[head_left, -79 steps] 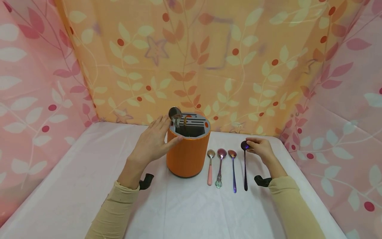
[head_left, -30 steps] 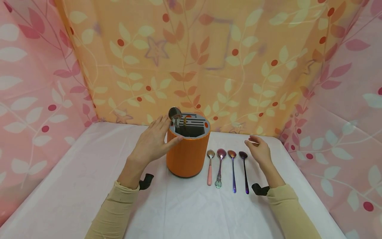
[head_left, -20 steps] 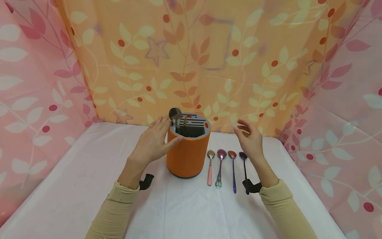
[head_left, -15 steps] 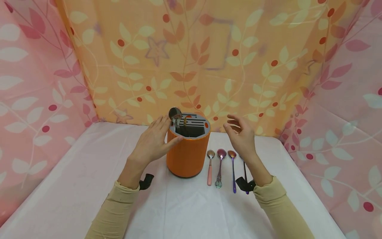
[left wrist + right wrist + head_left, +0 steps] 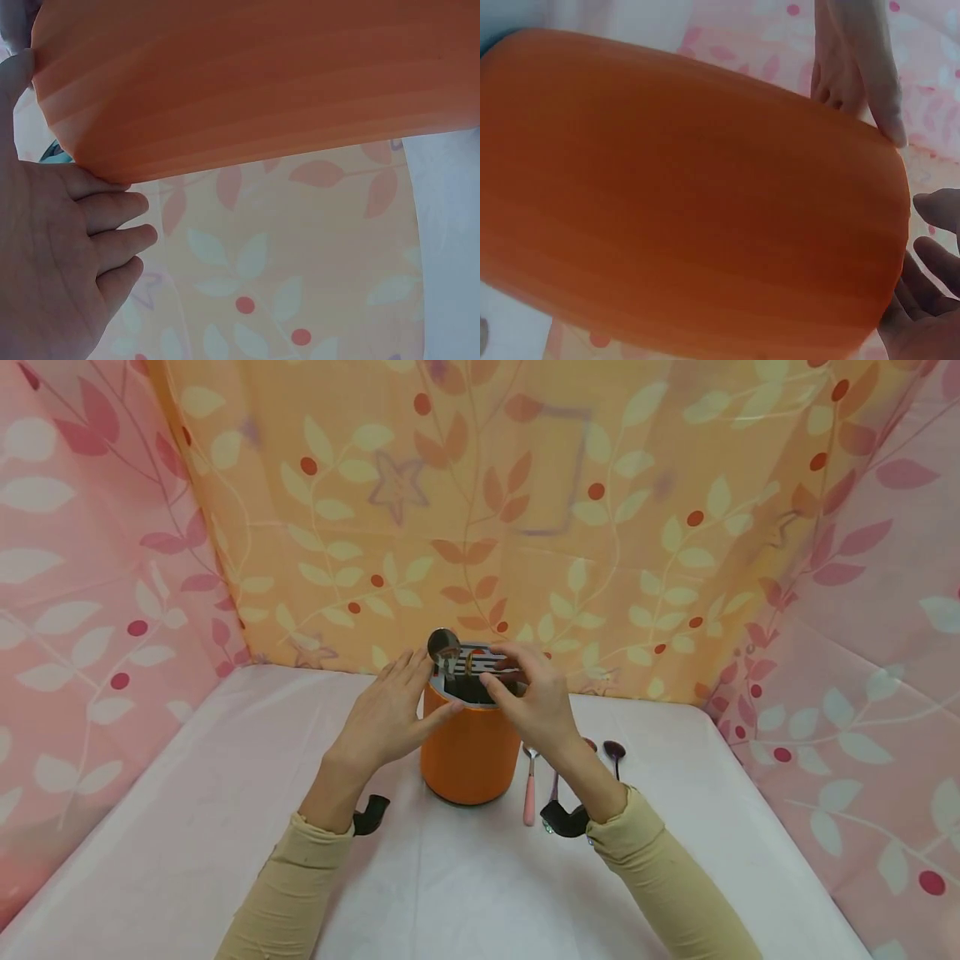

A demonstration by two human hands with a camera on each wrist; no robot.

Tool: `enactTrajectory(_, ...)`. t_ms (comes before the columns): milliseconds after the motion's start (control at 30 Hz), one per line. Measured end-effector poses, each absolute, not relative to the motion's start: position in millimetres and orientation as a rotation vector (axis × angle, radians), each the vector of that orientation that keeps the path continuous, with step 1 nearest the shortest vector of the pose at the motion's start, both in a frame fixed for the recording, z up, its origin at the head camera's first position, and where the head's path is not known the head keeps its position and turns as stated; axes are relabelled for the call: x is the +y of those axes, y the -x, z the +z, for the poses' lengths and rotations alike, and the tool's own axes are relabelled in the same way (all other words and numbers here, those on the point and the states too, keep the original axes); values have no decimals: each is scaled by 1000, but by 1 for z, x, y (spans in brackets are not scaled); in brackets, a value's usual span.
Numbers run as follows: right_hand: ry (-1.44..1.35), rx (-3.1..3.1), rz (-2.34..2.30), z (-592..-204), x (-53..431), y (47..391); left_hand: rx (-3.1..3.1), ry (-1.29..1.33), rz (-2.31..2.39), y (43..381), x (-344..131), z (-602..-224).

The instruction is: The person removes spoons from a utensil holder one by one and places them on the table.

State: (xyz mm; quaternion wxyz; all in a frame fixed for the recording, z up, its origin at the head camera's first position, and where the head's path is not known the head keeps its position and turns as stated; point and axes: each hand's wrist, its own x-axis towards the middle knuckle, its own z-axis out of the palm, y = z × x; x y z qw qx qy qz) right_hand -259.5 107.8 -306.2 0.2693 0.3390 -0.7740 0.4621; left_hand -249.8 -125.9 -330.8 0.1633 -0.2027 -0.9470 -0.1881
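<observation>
An orange cylindrical utensil holder point(image 5: 468, 752) with a slotted grey top stands upright on the table. My left hand point(image 5: 386, 714) rests against its left side near the rim, fingers extended; in the left wrist view the fingers point(image 5: 116, 214) lie along its wall. Over the right part of the top is my right hand point(image 5: 536, 706), fingers bent and apart; I see nothing between them in the right wrist view. A shiny round-headed utensil point(image 5: 443, 643) and a thin gold-coloured utensil point(image 5: 469, 662) stick up from the holder.
Right of the holder lie a pink-handled spoon point(image 5: 529, 797), a dark purple spoon point(image 5: 614, 750) and two more spoons, mostly hidden under my right forearm. A white cloth point(image 5: 450, 893) covers the table. Patterned curtains point(image 5: 480, 510) enclose the back and sides.
My right hand has let go of the dark spoon, which lies back in the row. It has then moved left to the holder's top. My left hand has stayed in place.
</observation>
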Motion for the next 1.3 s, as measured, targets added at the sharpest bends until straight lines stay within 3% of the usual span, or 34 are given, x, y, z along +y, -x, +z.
enactTrajectory(500, -850, -2104, 1179, -307, 81, 260, -2686, 589, -533, 251, -125, -331)
enactTrajectory(1300, -760, -2003, 1347, -302, 96, 248, -2708, 583, -524, 249, -125, -331)
